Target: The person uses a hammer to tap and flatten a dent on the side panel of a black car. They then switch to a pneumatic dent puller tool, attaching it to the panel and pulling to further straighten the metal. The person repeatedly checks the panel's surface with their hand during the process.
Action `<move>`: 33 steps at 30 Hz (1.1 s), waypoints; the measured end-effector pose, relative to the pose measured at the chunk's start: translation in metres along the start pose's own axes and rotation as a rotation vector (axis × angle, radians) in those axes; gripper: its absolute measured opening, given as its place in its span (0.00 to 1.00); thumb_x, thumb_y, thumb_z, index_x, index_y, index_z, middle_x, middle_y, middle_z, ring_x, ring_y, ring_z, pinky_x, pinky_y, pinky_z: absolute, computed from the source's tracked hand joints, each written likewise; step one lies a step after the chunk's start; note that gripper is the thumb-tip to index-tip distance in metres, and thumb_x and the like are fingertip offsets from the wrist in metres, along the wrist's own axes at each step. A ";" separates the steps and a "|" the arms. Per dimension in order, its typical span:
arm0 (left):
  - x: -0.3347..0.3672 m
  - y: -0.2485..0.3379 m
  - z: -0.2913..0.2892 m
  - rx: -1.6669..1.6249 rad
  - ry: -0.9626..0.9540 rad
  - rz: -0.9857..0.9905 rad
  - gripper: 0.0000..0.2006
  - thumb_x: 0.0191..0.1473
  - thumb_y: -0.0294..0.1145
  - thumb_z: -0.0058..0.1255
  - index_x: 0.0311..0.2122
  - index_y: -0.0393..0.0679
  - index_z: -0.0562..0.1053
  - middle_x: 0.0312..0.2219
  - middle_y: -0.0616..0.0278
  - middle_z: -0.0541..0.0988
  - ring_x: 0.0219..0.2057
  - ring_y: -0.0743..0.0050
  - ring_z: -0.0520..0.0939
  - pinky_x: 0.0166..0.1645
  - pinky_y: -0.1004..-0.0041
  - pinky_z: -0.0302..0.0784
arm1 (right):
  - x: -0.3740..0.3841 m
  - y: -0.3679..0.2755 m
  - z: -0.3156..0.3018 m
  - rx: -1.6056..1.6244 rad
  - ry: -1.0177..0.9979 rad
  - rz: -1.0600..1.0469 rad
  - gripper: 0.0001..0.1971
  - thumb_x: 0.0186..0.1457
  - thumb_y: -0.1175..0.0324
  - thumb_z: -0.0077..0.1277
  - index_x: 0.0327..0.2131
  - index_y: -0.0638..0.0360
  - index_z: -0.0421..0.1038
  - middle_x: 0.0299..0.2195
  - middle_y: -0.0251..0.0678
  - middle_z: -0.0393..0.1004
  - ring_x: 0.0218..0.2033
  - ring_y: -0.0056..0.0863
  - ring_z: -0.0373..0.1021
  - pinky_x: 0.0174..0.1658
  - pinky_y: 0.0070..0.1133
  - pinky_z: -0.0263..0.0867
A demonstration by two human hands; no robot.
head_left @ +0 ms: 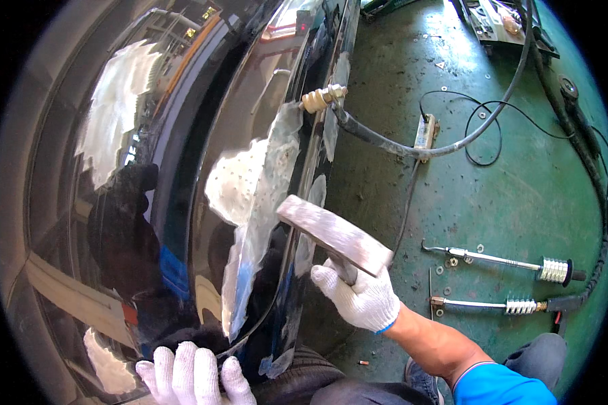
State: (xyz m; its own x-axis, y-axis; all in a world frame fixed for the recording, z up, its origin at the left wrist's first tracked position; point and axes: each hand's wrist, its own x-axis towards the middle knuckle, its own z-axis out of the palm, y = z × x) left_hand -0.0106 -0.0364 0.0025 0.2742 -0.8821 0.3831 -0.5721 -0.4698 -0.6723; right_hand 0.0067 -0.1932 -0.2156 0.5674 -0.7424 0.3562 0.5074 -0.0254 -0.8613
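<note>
A hammer (334,235) is gripped by the right hand (361,297).
Its head is seen at eleven o'clock, aligned from four to ten, toward the sanded patch (240,179); the left hand (194,378), at eight, is spread over the dark panel (177,202).

The left hand (194,376) and the right hand (361,297) wear white gloves of coarse knit; the right glove (375,310) ends at the wrist in a thin blue edge (386,328); the right forearm (436,341) is bare up to a bright blue short sleeve (503,386), its hem (469,372) trimmed with narrow stripes; the trousers (542,358) are dark grey; the shoe (422,380) in view is dark, with a pale line along its sole.
</note>
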 end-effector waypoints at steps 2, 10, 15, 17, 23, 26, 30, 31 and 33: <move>-0.003 -0.001 0.001 0.005 -0.025 -0.015 0.14 0.59 0.40 0.59 0.41 0.40 0.78 0.39 0.52 0.80 0.44 0.42 0.75 0.51 0.47 0.61 | 0.001 0.001 0.000 -0.038 -0.009 0.009 0.11 0.58 0.61 0.62 0.36 0.57 0.74 0.22 0.45 0.75 0.23 0.46 0.76 0.26 0.32 0.70; 0.010 0.006 0.005 -0.009 0.179 0.012 0.13 0.60 0.42 0.59 0.34 0.42 0.79 0.32 0.57 0.81 0.34 0.46 0.79 0.41 0.53 0.68 | 0.005 0.010 0.002 -0.191 -0.020 -0.043 0.12 0.58 0.60 0.62 0.34 0.57 0.72 0.21 0.46 0.74 0.23 0.48 0.75 0.26 0.34 0.69; 0.013 0.010 -0.001 0.024 0.074 0.043 0.13 0.58 0.43 0.59 0.35 0.43 0.79 0.34 0.56 0.81 0.36 0.46 0.79 0.42 0.54 0.68 | 0.006 -0.004 -0.015 -0.131 -0.083 0.160 0.14 0.60 0.57 0.59 0.36 0.57 0.73 0.23 0.47 0.75 0.25 0.48 0.76 0.30 0.34 0.70; 0.011 0.007 -0.002 0.093 0.051 0.107 0.15 0.57 0.46 0.60 0.39 0.44 0.80 0.38 0.56 0.82 0.38 0.46 0.79 0.46 0.54 0.68 | 0.003 -0.012 -0.022 -0.031 -0.034 0.234 0.14 0.60 0.58 0.59 0.39 0.59 0.73 0.26 0.46 0.76 0.28 0.42 0.78 0.34 0.31 0.71; 0.025 0.032 0.031 -0.016 -0.303 0.135 0.26 0.54 0.40 0.61 0.57 0.41 0.75 0.64 0.52 0.70 0.71 0.42 0.57 0.74 0.39 0.40 | -0.002 -0.018 -0.051 0.251 0.151 0.387 0.15 0.61 0.64 0.59 0.46 0.62 0.74 0.30 0.41 0.79 0.32 0.27 0.77 0.39 0.25 0.72; 0.041 0.045 0.042 0.080 -0.292 0.182 0.28 0.53 0.40 0.62 0.59 0.43 0.74 0.66 0.55 0.68 0.71 0.39 0.56 0.74 0.40 0.43 | 0.002 -0.024 -0.055 0.231 0.099 0.296 0.16 0.62 0.63 0.58 0.48 0.63 0.73 0.30 0.41 0.78 0.32 0.28 0.77 0.39 0.26 0.72; 0.071 0.055 0.053 0.115 -0.250 0.218 0.31 0.51 0.42 0.63 0.60 0.45 0.73 0.66 0.56 0.68 0.70 0.38 0.57 0.73 0.40 0.44 | 0.007 -0.038 -0.064 0.285 0.080 0.252 0.19 0.65 0.63 0.54 0.54 0.63 0.70 0.29 0.33 0.75 0.29 0.19 0.70 0.35 0.20 0.68; 0.078 0.057 0.057 0.117 -0.229 0.233 0.31 0.50 0.42 0.63 0.60 0.45 0.73 0.65 0.56 0.68 0.70 0.38 0.57 0.73 0.40 0.44 | 0.009 -0.044 -0.066 0.320 0.085 0.257 0.19 0.66 0.64 0.53 0.56 0.63 0.68 0.29 0.28 0.74 0.28 0.14 0.67 0.33 0.17 0.66; 0.093 0.058 0.065 0.115 -0.202 0.265 0.31 0.50 0.43 0.63 0.60 0.46 0.73 0.65 0.57 0.69 0.70 0.38 0.58 0.73 0.40 0.44 | 0.009 -0.042 -0.066 0.324 0.062 0.230 0.20 0.66 0.64 0.52 0.57 0.62 0.67 0.29 0.29 0.74 0.27 0.13 0.67 0.32 0.17 0.65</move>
State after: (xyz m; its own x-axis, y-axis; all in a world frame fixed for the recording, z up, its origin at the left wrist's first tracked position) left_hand 0.0323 -0.1483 -0.0423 0.2821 -0.9575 0.0602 -0.5566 -0.2145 -0.8026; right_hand -0.0522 -0.2431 -0.1996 0.6545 -0.7436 0.1366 0.5562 0.3511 -0.7533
